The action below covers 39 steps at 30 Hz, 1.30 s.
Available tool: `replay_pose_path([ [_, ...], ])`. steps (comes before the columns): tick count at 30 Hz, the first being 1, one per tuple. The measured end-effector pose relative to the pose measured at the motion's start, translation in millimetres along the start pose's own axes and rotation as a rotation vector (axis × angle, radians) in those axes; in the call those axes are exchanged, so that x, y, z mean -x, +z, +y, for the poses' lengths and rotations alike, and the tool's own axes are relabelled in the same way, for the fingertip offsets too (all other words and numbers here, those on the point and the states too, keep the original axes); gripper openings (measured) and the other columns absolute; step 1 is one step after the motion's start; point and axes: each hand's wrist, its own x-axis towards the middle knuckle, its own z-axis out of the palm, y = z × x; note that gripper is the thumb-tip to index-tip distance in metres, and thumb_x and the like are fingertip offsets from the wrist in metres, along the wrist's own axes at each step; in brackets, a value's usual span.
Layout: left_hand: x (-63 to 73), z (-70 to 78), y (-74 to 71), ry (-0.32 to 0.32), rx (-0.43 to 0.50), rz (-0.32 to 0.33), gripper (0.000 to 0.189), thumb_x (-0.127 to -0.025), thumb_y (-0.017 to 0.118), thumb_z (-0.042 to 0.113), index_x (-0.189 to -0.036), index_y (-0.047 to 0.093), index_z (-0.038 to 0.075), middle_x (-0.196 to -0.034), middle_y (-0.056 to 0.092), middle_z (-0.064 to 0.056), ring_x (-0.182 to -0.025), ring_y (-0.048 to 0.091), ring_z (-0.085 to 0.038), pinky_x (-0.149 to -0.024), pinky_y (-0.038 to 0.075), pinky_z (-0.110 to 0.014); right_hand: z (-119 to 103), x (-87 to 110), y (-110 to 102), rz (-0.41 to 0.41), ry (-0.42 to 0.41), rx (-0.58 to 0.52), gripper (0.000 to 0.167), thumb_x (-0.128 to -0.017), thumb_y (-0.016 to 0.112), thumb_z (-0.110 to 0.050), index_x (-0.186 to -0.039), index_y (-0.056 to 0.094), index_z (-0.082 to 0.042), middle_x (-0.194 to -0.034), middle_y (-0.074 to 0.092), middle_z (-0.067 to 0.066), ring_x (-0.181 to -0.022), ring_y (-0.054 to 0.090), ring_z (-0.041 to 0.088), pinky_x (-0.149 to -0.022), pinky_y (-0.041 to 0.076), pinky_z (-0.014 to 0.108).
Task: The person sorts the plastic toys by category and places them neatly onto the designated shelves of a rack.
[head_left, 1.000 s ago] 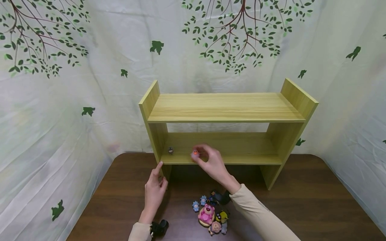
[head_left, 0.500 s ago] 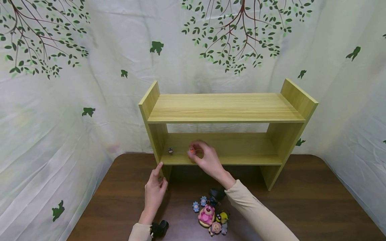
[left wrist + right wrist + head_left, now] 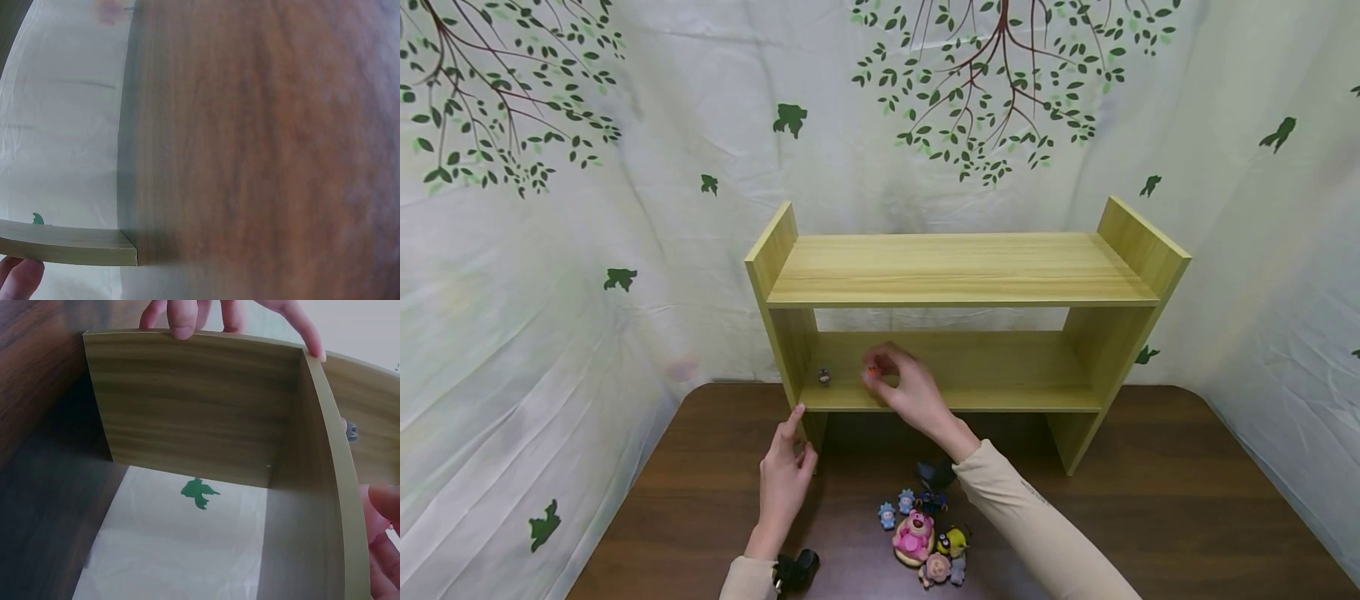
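Observation:
At the middle tier of the wooden shelf [image 3: 962, 271], my right hand [image 3: 913, 396] pinches a small pinkish toy figure [image 3: 872, 371] with an orange spot. Fingers cover much of it. It is held close over the board, right of a tiny grey figure [image 3: 824, 377] standing near the left wall. That grey figure [image 3: 351, 430] also shows past the board's edge in the right wrist view. My left hand [image 3: 785, 483] holds the shelf's left side panel by its front edge, index fingertip at the corner where the middle board joins. Its fingers [image 3: 182, 319] lie over that edge in the right wrist view.
On the brown table [image 3: 1187, 500] in front of the shelf lies a cluster of toys: a pink bear [image 3: 914, 536], two small blue figures [image 3: 887, 514], a yellow-and-black figure [image 3: 953, 540], a round-faced figure [image 3: 936, 567] and a grey one [image 3: 957, 569]. A leaf-patterned curtain [image 3: 662, 208] hangs behind.
My right hand has moved a little left and farther back over the middle board with the toy figure. The left hand stays at the side panel.

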Motion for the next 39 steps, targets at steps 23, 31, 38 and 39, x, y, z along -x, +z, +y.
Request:
replay_pose_path([
  [23,0.4,-1.1,0.7,0.004,0.003,0.009,0.082,-0.074,0.062,-0.019,-0.143,0.039,0.019,-0.084,0.047,-0.008,-0.059,0.035,-0.007,-0.048,0.045,-0.024,2.7,-4.0,5.0,-0.077,0.082,0.011,0.030,-0.090,0.066,-0.009,-0.117,0.060,0.001,-0.100,0.064,0.006,-0.086,0.063,0.016,-0.076,0.051,0.028],
  [31,-0.3,-1.0,0.4,0.014,0.000,0.010,0.083,-0.073,0.063,-0.019,-0.143,0.039,0.019,-0.085,0.048,-0.007,-0.059,0.035,-0.008,-0.048,0.045,-0.023,1.6,-2.6,2.3,-0.070,0.077,0.015,0.034,-0.090,0.067,-0.013,-0.120,0.060,0.001,-0.104,0.065,0.008,-0.091,0.063,0.017,-0.079,0.050,0.028],
  [38,-0.2,-1.0,0.6,0.017,-0.007,0.012,0.083,-0.073,0.063,-0.020,-0.143,0.039,0.020,-0.085,0.047,-0.007,-0.058,0.033,-0.006,-0.047,0.043,-0.022,1.9,0.0,-0.1,-0.062,0.059,-0.025,0.036,-0.090,0.068,-0.014,-0.120,0.059,0.002,-0.106,0.065,0.008,-0.096,0.063,0.018,-0.083,0.050,0.028],
  [39,0.1,-1.2,0.7,0.016,-0.006,0.011,0.083,-0.073,0.063,-0.020,-0.143,0.039,0.020,-0.084,0.047,-0.008,-0.058,0.033,-0.006,-0.047,0.043,-0.022,2.0,0.6,-0.7,-0.057,0.059,-0.036,0.036,-0.089,0.068,-0.014,-0.120,0.059,0.002,-0.106,0.065,0.008,-0.096,0.063,0.019,-0.083,0.050,0.028],
])
